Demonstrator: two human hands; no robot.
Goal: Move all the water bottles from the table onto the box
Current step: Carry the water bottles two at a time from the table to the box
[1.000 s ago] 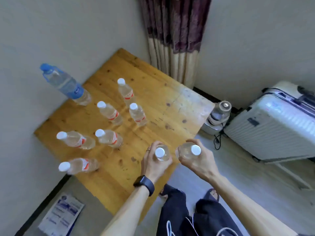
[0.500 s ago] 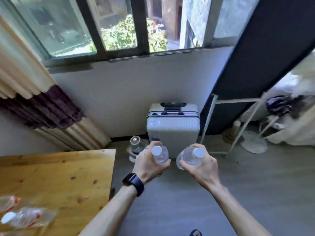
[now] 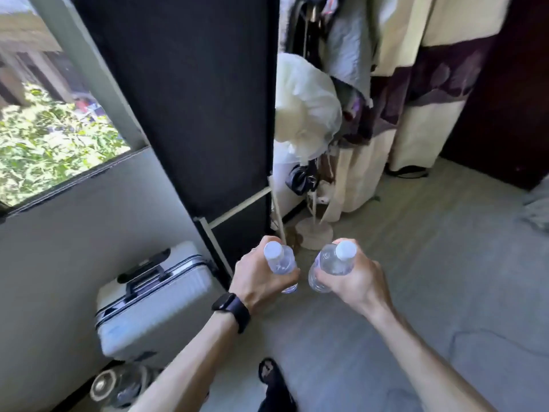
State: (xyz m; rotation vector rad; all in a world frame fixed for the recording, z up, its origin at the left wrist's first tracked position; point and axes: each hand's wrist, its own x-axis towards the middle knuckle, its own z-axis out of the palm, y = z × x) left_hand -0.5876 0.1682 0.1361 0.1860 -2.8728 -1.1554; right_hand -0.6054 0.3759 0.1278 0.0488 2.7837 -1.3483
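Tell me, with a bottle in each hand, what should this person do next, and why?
Probably keep turning to look for the box. The left hand and right hand each grip a water bottle over bare floor; no box shows, only a suitcase.

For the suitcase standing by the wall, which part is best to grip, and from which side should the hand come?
Grip the dark top handle of the silver suitcase, coming from above. The case stands upright against the wall, so the handle faces up and arches clear of the shell, probably leaving room for fingers to hook under. Both hands hold bottles now, so one must be freed first.
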